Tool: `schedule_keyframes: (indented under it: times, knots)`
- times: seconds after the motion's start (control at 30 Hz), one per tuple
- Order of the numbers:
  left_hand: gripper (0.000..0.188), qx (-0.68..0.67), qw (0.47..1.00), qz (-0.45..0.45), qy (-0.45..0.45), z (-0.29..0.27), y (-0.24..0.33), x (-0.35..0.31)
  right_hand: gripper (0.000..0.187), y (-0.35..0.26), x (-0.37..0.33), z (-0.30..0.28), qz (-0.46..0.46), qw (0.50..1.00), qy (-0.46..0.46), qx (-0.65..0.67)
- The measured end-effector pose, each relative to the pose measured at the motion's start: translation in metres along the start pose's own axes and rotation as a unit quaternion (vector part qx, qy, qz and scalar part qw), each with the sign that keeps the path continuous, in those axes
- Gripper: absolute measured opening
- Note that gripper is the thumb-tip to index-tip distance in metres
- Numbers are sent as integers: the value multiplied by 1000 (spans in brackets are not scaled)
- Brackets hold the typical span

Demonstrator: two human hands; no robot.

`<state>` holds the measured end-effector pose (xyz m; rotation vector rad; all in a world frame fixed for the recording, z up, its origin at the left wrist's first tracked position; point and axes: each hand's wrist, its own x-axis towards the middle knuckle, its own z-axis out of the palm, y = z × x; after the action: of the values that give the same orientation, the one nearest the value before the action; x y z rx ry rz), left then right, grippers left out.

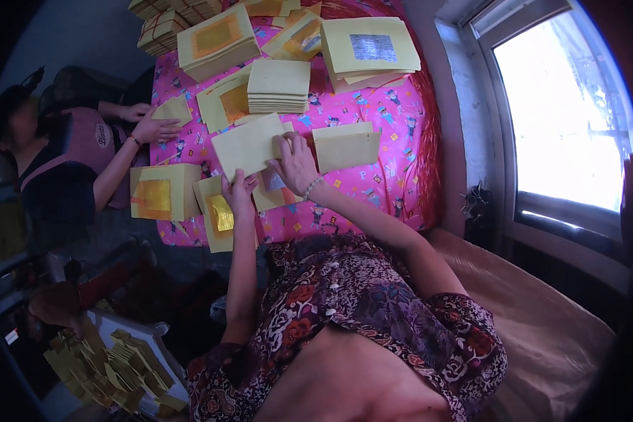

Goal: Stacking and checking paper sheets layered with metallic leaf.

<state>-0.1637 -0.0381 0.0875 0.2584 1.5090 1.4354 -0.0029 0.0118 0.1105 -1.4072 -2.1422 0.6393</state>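
Note:
A plain yellow paper sheet (245,144) is tilted above the table in front of me. My left hand (240,191) pinches its lower edge, fingers closed on it. My right hand (297,166) grips the right edge with bent fingers; its fingertips are partly hidden. Beneath my hands lies a paper with a silver foil patch (273,181), partly covered by the right hand. Beside my left hand lies a yellow paper with a gold foil square (221,213). Plain yellow papers (346,148) lie right of my right hand.
Stacks of plain paper (279,84), gold-patched paper (218,46) and silver-patched paper (369,53) stand farther back on the pink patterned tablecloth (394,130). Another gold-patched stack (165,193) sits left. A co-worker's hands (155,126) hold paper at the left edge. A window (563,112) is at right.

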Motion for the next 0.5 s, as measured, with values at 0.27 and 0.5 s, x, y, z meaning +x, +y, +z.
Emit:
schedule_keyframes:
  times: [0.27,0.5]
  knots:
    - [37,-12,978,8,-210,-9,-8,-65,49,3,-71,-56,138,919,75,362]
    - [36,167,927,40,-332,47,-52,-67,30,77,-117,-75,207,916,149,309]
